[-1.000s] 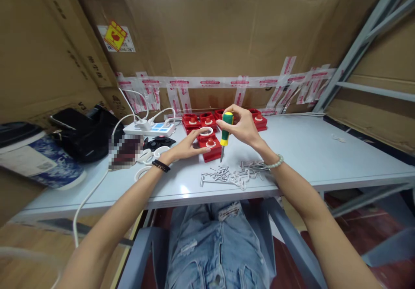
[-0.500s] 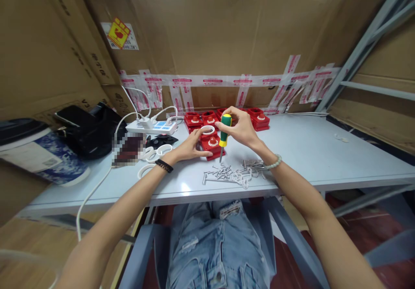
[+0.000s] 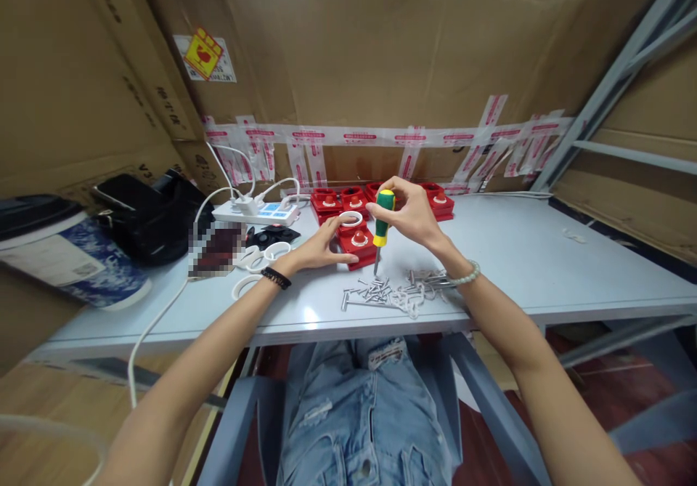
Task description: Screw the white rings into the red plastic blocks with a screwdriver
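My right hand (image 3: 411,213) is closed around the green and yellow handle of a screwdriver (image 3: 384,217). Its shaft points down, with the tip just above a pile of loose screws (image 3: 375,290). My left hand (image 3: 319,248) grips a red plastic part (image 3: 360,251) from its left side, thumb at the near edge and fingers by a white ring (image 3: 351,219) at its far end. A red dome with a whitish rim rises from that part. Several similar red parts (image 3: 438,203) stand behind both hands; some are partly hidden.
White rings (image 3: 276,252) lie left of my left hand. Near the table's front are an L-shaped metal key (image 3: 370,304) and tangled white loops (image 3: 409,298). A power strip (image 3: 255,212) with cables, a black bag (image 3: 157,224) and a large cup (image 3: 70,253) stand left. Cardboard (image 3: 348,57) walls the back.
The screwdriver and my right hand have shifted slightly to the right, its tip still over the screws. My left hand keeps its hold on the red part.
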